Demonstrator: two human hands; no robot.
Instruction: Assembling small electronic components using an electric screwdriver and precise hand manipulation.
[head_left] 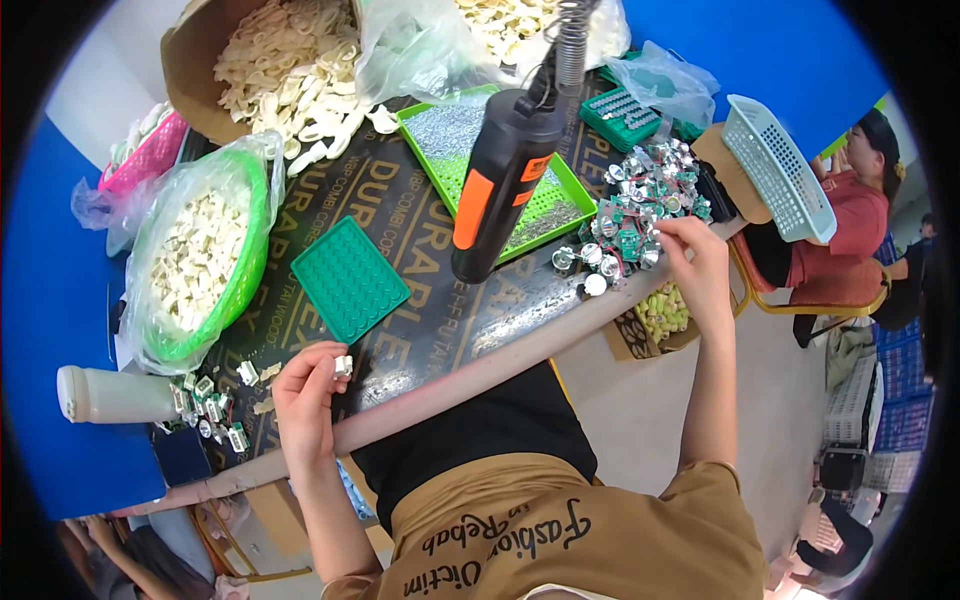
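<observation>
Near the table's front edge, my left hand (305,400) is closed around a small white plastic housing (343,367), pinched between thumb and fingertips. My right hand (697,262) reaches to the right side, its fingertips pressed together at the edge of a heap of small circuit boards with silvery round reflectors and wires (625,225). What those fingers grip is too small to make out. Between the hands hangs a black and orange electric screwdriver (507,170) on a coiled spring. A green mat with rows of round marks (351,280) lies beyond my left hand.
A bright green tray (575,190) of small metal parts lies behind the screwdriver. At left stand a green basket (262,215) of white pieces and a white bottle (115,394). A box (190,70) spills cream-coloured rings at the back. A pale basket (775,165) leans at right, near another person.
</observation>
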